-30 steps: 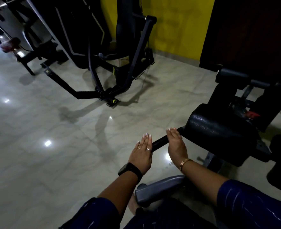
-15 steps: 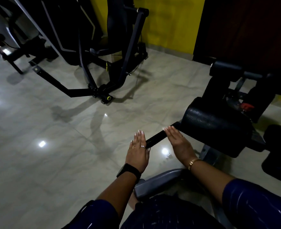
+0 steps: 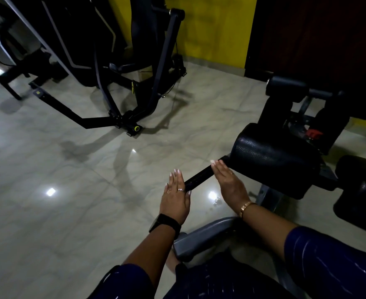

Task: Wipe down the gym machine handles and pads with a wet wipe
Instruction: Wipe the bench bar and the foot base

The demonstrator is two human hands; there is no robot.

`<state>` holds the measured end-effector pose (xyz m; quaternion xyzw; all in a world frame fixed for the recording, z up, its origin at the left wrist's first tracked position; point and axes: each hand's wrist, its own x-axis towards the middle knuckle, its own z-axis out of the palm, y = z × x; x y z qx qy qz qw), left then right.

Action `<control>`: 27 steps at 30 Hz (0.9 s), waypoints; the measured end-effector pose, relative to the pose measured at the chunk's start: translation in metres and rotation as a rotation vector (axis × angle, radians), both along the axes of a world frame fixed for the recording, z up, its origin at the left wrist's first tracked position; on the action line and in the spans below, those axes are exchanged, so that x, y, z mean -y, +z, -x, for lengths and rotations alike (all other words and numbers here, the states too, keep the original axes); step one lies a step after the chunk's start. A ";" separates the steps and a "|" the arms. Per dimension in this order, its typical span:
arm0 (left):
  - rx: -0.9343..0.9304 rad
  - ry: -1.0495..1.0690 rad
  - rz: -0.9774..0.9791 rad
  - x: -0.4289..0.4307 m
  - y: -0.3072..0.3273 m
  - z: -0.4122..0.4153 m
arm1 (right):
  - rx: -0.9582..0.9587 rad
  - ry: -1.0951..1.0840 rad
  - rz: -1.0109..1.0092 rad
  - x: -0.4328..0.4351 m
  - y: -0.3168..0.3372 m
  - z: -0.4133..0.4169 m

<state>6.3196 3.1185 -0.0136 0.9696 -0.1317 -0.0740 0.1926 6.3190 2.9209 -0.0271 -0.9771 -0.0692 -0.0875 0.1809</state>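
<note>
Both my hands are flat and open, left hand (image 3: pixel 175 197) and right hand (image 3: pixel 229 183) flanking the handle (image 3: pixel 199 177); with no wipe visible, I risk cleaning nothing.

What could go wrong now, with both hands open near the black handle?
1. No wipe shows in either hand: the left hand and right hand may rub the handle bare, so it stays dirty.
2. The round pad beside the handle could be skipped.
3. The glossy floor may turn slippery if a wet wipe drips.
</note>
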 end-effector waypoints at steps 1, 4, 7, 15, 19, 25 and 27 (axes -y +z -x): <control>-0.038 0.024 0.068 -0.001 -0.001 0.001 | -0.019 -0.038 -0.019 -0.003 0.001 -0.003; -0.252 0.283 0.550 0.005 0.015 0.004 | 0.018 -0.091 -0.124 -0.036 0.001 -0.001; -0.517 0.731 1.166 0.015 0.027 -0.004 | 0.060 0.063 -0.224 -0.079 0.009 0.016; -0.725 1.041 1.626 -0.002 0.027 -0.014 | 0.164 0.408 -0.246 -0.093 0.026 0.032; -0.725 1.021 1.628 -0.003 0.024 -0.014 | 0.160 0.369 -0.142 -0.094 0.023 0.018; -0.714 0.941 1.548 0.004 0.036 -0.019 | 0.190 0.592 -0.005 -0.064 0.003 0.021; -0.667 0.815 1.320 0.013 0.040 -0.017 | 0.089 0.473 -0.160 -0.057 -0.003 0.032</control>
